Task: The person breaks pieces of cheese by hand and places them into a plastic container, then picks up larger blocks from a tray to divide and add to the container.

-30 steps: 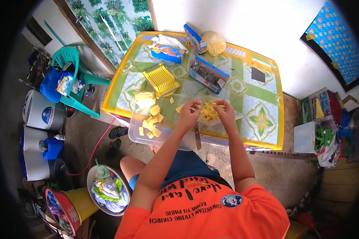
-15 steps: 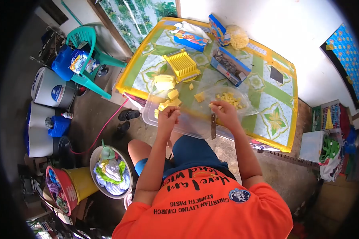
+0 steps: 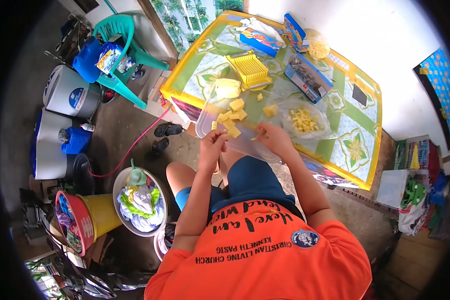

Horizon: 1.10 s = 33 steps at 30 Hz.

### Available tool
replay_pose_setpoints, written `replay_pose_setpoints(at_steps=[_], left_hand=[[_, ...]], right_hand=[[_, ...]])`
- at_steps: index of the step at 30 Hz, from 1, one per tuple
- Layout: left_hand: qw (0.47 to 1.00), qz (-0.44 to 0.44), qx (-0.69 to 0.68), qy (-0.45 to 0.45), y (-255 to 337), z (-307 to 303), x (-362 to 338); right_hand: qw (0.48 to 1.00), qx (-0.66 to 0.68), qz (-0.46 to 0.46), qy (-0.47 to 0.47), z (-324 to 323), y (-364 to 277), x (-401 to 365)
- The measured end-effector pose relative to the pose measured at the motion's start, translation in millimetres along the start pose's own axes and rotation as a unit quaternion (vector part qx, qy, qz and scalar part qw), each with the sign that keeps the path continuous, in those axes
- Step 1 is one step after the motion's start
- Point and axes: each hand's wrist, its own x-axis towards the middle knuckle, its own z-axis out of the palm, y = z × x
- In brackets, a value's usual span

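My left hand is closed in a pinch at the near edge of a clear plastic lid or tray; whatever its fingers hold is too small to make out. To its right, my right hand is closed, with a small yellow piece at its fingertips. Just beyond my left hand lie several yellow blocks, with a larger pale yellow lump behind them. One more yellow chunk sits beside a clear plastic bag bearing many small yellow cubes.
A yellow slotted rack, a blue box and an open box of grey packets stand farther back on the table. At left are a green chair and a basin of laundry.
The view has shifted, so the table appears farther right. My right hand has drawn closer to my left. The knife that lay by my right hand no longer shows.
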Motion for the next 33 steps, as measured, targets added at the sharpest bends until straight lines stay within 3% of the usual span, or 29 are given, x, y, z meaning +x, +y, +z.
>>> replay_pose_setpoints(at_steps=[2, 5, 8, 11, 17, 20, 33], left_hand=[[1.000, 0.002, -0.005, -0.006, 3, 0, -1], [1.000, 0.014, -0.026, -0.010, 2, -3, 0], [1.000, 0.018, -0.013, -0.009, 4, -5, 1], [1.000, -0.003, -0.005, -0.024, 3, 3, -2], [0.991, -0.022, -0.064, -0.118, 15, 34, -14], [0.988, 0.011, -0.063, -0.143, 24, 40, -17], [0.981, -0.010, -0.094, -0.167, 30, 42, -23]], right_hand=[[0.999, 0.033, 0.001, 0.001, -5, -1, 2], [0.986, 0.110, -0.051, 0.111, 7, 20, 11], [0.908, 0.419, 0.015, 0.023, 3, 25, 12], [0.863, 0.501, 0.021, -0.063, -7, 11, 6], [0.845, 0.532, -0.016, -0.051, -10, -36, -14], [0.817, 0.570, -0.032, -0.077, -9, -43, -17], [0.818, 0.572, -0.029, -0.061, -19, -53, -29]])
